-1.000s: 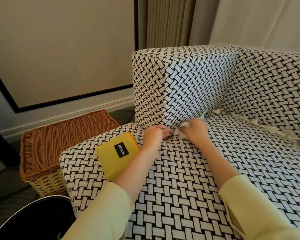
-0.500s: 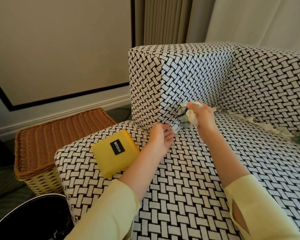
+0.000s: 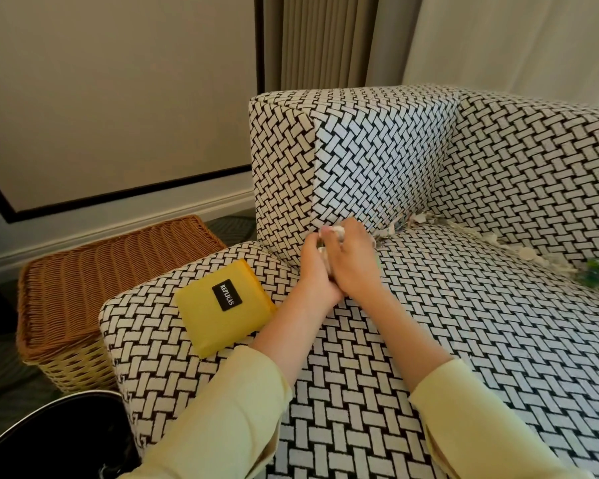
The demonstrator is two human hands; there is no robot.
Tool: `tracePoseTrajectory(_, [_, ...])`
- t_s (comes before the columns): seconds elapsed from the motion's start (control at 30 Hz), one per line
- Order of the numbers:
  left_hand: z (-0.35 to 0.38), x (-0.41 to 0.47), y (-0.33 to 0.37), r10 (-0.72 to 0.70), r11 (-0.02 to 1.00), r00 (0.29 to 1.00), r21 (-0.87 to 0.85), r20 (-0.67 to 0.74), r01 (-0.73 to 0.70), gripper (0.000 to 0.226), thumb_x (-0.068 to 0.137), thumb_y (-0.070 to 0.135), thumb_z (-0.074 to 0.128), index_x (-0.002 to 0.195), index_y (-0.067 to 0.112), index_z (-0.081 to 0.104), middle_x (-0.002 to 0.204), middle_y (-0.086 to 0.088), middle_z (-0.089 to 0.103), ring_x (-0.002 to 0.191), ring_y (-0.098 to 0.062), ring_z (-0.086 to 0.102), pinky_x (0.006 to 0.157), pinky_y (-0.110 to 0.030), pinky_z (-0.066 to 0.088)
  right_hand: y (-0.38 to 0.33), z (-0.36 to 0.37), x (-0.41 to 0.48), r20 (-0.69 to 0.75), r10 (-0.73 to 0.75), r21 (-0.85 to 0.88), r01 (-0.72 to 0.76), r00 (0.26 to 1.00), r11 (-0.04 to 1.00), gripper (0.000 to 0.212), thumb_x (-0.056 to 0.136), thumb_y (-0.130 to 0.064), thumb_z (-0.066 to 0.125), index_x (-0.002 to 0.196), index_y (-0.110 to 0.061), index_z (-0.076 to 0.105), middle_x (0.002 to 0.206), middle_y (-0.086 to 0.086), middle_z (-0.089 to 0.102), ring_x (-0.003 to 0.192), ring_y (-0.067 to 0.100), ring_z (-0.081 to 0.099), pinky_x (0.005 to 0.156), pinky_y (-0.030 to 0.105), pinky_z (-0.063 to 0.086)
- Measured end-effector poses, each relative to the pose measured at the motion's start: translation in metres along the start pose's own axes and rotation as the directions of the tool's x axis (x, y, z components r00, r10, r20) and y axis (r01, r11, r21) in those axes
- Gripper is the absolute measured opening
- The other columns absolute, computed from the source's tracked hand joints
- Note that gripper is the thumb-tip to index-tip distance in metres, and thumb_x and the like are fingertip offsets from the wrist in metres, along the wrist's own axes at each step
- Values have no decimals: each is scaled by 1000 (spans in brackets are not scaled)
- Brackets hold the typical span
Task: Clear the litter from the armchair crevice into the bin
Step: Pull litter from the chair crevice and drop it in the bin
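Note:
My left hand and my right hand are pressed together over the seat cushion, at the front end of the crevice beside the armrest. Between them they hold a wad of pale crumpled litter, which peeks out at the fingertips. More litter, white scraps and some green bits, lies strung along the crevice at the foot of the backrest, to the right. The black bin with a shiny rim stands on the floor at the bottom left.
A yellow pouch with a black label lies on the front left corner of the woven-pattern seat cushion. A wicker basket with a closed lid stands on the floor left of the armchair, behind the bin.
My right hand lifted a wad of litter out of the crevice, then came back down. My left hand has moved up against it, and both now clasp the wad.

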State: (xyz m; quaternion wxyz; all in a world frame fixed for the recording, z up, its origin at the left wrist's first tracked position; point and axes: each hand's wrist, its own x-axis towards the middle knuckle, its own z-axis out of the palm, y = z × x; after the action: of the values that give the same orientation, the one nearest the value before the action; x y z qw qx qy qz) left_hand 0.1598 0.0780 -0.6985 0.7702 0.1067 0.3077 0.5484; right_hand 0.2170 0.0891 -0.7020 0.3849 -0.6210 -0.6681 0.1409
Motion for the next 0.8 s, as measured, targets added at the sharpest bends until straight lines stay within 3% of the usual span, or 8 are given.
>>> tracePoseTrajectory(0.07, [-3, -1, -2, 6, 1000, 999, -4, 51, -6, 47, 92, 44, 37, 78, 8, 65, 84, -9, 66, 88, -23, 60, 82, -35, 47, 3, 5, -5, -28, -128, -289, 115, 991, 950, 57, 93, -54, 20, 104, -8, 53, 107, 8, 53, 103, 25, 46, 93, 39, 33])
tracePoseTrajectory(0.17, [-1, 0, -3, 40, 999, 996, 6, 75, -41, 41, 93, 38, 34, 78, 9, 58, 81, -8, 60, 86, -21, 55, 83, -33, 43, 4, 3, -5, -29, -137, -335, 120, 990, 935, 82, 79, -58, -5, 105, -10, 56, 112, 7, 50, 107, 25, 42, 94, 38, 25])
tracePoseTrajectory(0.3, [3, 1, -3, 130, 983, 992, 134, -8, -128, 30, 95, 31, 37, 84, 10, 56, 87, -9, 57, 84, -19, 55, 85, -33, 44, 4, 3, -2, 17, -67, -226, 69, 998, 972, 55, 98, -43, 14, 112, -8, 54, 116, 8, 49, 114, 25, 41, 101, 42, 25])
tracePoseTrajectory(0.4, [-6, 2, -1, 260, 923, 939, 345, -226, -173, 21, 91, 29, 49, 78, 13, 55, 79, -5, 54, 62, -13, 51, 50, -20, 41, 17, -7, 9, -108, 53, 56, -48, 993, 997, 42, 100, -25, 21, 105, -3, 56, 101, 10, 57, 87, 16, 54, 75, 28, 43])
tracePoseTrajectory(0.5, [-19, 4, 8, 345, 905, 872, 369, -347, -211, 19, 89, 27, 53, 83, 9, 52, 80, -5, 49, 57, -12, 45, 35, -15, 31, 38, -20, 20, -38, 184, 140, -177, 982, 974, 27, 95, -16, 40, 108, -5, 61, 88, 4, 61, 55, 5, 44, 48, 16, 33])
tracePoseTrajectory(0.6, [-23, 7, 15, 405, 890, 828, 372, -387, -262, 18, 89, 24, 52, 94, 6, 50, 78, -4, 50, 57, -12, 47, 30, -13, 30, 42, -13, 16, 188, 153, -252, -102, 970, 962, 47, 83, -39, 59, 119, -9, 58, 109, 5, 56, 94, 16, 55, 76, 27, 47])
tracePoseTrajectory(0.67, [-21, 8, 15, 426, 881, 815, 388, -393, -273, 24, 89, 23, 51, 104, 5, 52, 84, -7, 52, 60, -15, 49, 29, -13, 30, 38, -2, 13, 194, 133, -452, -31, 972, 892, 70, 73, -58, 61, 121, -7, 56, 127, 11, 45, 120, 29, 42, 97, 36, 38])
tracePoseTrajectory(0.8, [-21, 10, 13, 429, 871, 812, 421, -397, -254, 33, 89, 24, 52, 112, 2, 52, 94, -10, 52, 75, -21, 52, 30, -13, 31, 39, 6, 23, 188, 164, -435, -67, 968, 898, 72, 68, -60, 65, 111, -1, 61, 126, 15, 46, 119, 32, 42, 100, 37, 39])
